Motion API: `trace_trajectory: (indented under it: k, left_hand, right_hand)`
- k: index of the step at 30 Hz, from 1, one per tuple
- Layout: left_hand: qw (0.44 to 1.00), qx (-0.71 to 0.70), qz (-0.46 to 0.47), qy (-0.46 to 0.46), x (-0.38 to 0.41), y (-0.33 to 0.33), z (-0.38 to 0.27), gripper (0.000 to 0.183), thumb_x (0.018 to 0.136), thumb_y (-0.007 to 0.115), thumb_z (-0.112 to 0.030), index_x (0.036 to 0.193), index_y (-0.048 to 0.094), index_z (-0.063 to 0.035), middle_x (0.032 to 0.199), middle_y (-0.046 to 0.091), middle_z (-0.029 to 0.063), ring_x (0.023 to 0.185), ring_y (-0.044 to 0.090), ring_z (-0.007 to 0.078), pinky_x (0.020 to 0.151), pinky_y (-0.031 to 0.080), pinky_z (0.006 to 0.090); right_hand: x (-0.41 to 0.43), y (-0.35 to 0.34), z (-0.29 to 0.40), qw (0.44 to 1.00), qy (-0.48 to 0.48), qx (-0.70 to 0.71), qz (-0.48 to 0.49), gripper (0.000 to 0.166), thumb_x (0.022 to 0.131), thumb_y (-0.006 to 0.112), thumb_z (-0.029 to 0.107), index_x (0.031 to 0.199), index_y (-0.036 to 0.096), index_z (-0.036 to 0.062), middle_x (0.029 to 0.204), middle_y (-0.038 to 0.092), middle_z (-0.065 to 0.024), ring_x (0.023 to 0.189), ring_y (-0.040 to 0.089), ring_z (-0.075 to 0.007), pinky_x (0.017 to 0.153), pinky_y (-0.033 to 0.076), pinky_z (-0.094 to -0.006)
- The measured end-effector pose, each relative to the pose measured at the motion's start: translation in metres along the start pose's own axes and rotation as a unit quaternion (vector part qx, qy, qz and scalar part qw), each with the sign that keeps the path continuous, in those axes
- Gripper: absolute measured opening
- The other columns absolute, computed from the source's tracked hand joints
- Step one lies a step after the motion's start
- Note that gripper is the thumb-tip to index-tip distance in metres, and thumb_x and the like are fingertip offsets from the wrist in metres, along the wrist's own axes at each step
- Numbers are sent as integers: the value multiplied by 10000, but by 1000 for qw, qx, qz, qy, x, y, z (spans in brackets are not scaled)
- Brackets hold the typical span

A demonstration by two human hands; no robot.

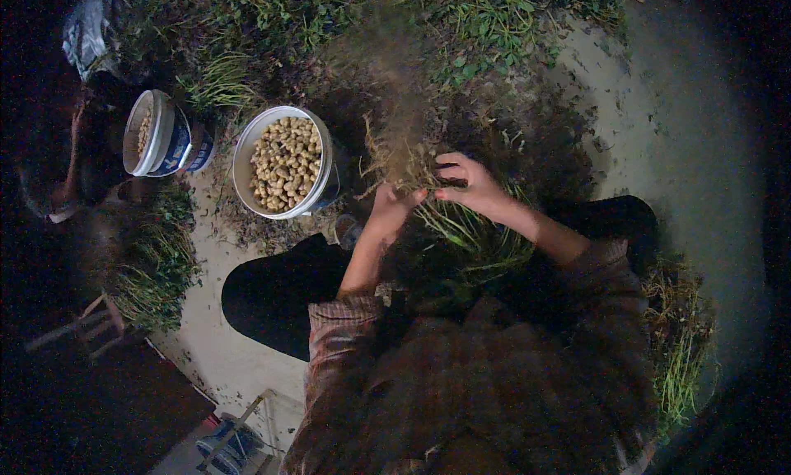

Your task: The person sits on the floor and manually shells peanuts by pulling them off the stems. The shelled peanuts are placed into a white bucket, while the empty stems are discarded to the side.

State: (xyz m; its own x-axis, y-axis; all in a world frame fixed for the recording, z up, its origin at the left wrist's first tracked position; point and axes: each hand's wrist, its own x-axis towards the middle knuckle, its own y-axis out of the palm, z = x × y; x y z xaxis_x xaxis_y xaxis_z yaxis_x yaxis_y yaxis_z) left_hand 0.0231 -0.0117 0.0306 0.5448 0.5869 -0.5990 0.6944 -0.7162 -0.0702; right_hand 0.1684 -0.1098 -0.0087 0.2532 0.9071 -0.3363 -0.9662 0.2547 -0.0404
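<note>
Both my hands are at a bunch of peanut plants, whose tangled brown roots [401, 160] point away from me and whose green stems [460, 228] trail back towards my lap. My left hand [392, 203] is closed around the near end of the roots. On their right side, my right hand [466, 181] has its fingers bent and partly spread at the root edge; whether it grips anything cannot be told. Left of my hands stands a white plastic bucket [243, 166] holding many unshelled peanuts [285, 163]. The roots are partly blurred.
A second bucket [170, 141] with peanuts stands farther left, near another person's arm [75, 141]. Heaps of pulled plants lie ahead [494, 18], at left [157, 259] and at right [680, 351]. A wooden stool [93, 330] and a blue container [228, 444] are at lower left.
</note>
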Motion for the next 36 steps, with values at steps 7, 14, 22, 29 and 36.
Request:
trace_trajectory:
  k: [7, 14, 22, 29, 36]
  left_hand:
    - [965, -223, 136, 35, 36, -20, 57, 304, 747, 653, -61, 1025, 531, -75, 839, 565, -22, 684, 486, 68, 550, 365, 213]
    - [978, -182, 94, 22, 43, -17, 64, 375, 733, 626, 23, 1072, 503, -81, 927, 577, -3, 793, 526, 94, 603, 403, 215]
    - [964, -226, 138, 25, 39, -18, 62, 332, 731, 621, 23, 1021, 518, -100, 878, 583, -15, 698, 504, 81, 508, 355, 204]
    - [967, -211, 146, 10, 45, -23, 71, 392, 754, 568, 60, 1096, 485, -111, 933, 583, -6, 774, 533, 93, 569, 403, 198]
    - [979, -180, 92, -30, 28, -3, 37, 462, 785, 587, -47, 1205, 407, -111, 1089, 528, 23, 1003, 509, 147, 787, 445, 239]
  right_hand:
    - [6, -1, -22, 999, -44, -2, -13, 439, 697, 645, 27, 1100, 475, -6, 1058, 552, -128, 1006, 535, -217, 826, 457, -327]
    - [-18, 26, -9, 931, -195, -299, -78, 541, 757, 651, 217, 1182, 416, -21, 1159, 493, -196, 1067, 492, -258, 889, 385, -364]
    - [-5, 14, -4, 974, -177, -124, -70, 283, 737, 607, 50, 999, 508, 15, 877, 545, -86, 856, 527, -177, 796, 413, -311]
    - [0, 13, -6, 938, -228, -237, -114, 250, 687, 641, 46, 877, 478, 33, 854, 508, -69, 849, 499, -177, 765, 393, -315]
    - [7, -5, -7, 965, -136, -186, -127, 237, 718, 616, 76, 933, 530, 26, 877, 570, -99, 836, 547, -206, 759, 423, -318]
